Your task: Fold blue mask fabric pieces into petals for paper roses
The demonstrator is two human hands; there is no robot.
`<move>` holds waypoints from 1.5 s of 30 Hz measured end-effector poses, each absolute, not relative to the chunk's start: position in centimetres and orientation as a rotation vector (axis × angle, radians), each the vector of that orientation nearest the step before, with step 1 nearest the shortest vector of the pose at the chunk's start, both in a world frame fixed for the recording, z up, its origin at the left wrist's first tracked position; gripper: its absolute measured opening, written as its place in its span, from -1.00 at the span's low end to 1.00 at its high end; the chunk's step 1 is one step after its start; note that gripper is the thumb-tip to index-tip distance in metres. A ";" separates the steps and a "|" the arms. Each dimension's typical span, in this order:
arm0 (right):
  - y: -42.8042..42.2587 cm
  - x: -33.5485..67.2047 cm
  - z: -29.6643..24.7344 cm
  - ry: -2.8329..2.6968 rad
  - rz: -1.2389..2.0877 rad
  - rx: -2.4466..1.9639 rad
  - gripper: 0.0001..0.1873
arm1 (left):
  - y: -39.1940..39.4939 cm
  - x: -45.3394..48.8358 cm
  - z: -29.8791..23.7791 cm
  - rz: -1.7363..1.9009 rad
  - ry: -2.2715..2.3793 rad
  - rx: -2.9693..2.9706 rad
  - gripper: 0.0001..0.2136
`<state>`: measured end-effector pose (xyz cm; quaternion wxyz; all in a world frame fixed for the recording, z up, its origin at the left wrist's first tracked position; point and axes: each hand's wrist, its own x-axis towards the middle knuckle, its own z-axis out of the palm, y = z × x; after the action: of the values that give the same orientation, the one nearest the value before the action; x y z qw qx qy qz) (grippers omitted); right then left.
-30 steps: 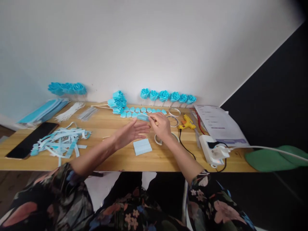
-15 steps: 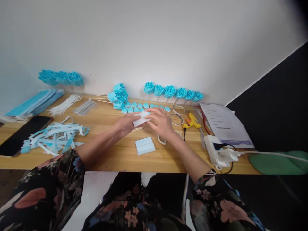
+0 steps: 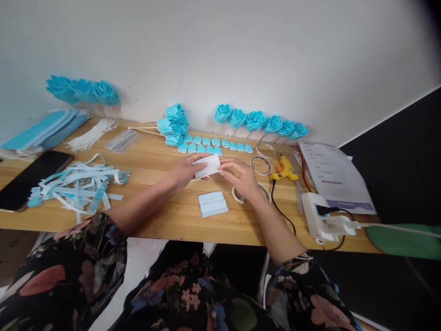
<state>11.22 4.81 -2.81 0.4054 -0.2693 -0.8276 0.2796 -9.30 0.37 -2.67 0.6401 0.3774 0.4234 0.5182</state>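
My left hand (image 3: 184,172) and my right hand (image 3: 243,176) both pinch a small pale rectangle of mask fabric (image 3: 207,166), one hand at each end, just above the wooden table (image 3: 155,216). Near the table's front edge, below that piece, lies a short stack of the same pale blue rectangles (image 3: 212,203). Beyond my hands runs a row of small folded blue petals (image 3: 213,145). A thin wooden stick (image 3: 161,182) lies under my left wrist.
Blue fabric roses (image 3: 260,122) lean on the wall, more at the far left (image 3: 82,90). Cut blue strips (image 3: 77,185), a dark phone (image 3: 31,179), stacked masks (image 3: 41,131) sit left. Tape rolls (image 3: 261,164), a yellow glue gun (image 3: 284,169), papers (image 3: 332,177), a power strip (image 3: 322,222) sit right.
My left hand went from open beside the right hand to gripping the pale rectangle together with it. The folded blue piece held earlier is gone from my right fingers.
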 end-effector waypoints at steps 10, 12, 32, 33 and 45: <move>4.4 11.0 -3.1 -2.021 0.754 -0.862 -0.89 | 0.2 -9.2 -2.8 1.157 1.044 1.007 -0.59; 4.3 11.0 -3.2 -1.984 0.771 -0.910 -0.90 | 0.1 -9.2 -2.7 1.154 1.052 1.030 -0.59; 4.5 10.8 -3.9 -1.921 1.114 -0.859 -0.33 | -0.3 -8.8 -2.2 1.150 1.177 1.229 -0.54; 4.4 10.7 -3.9 -1.950 1.126 -0.852 -0.32 | -0.4 -8.8 -2.1 1.141 1.189 1.267 -0.53; 4.5 10.4 -4.2 -1.776 1.091 -0.923 -0.43 | -0.2 -8.7 -1.8 1.347 0.875 0.820 -0.40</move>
<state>10.40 4.48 -4.21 0.4177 -0.3680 -0.7079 0.4347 -8.68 -0.18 -1.80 0.6203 0.3567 0.3805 0.5858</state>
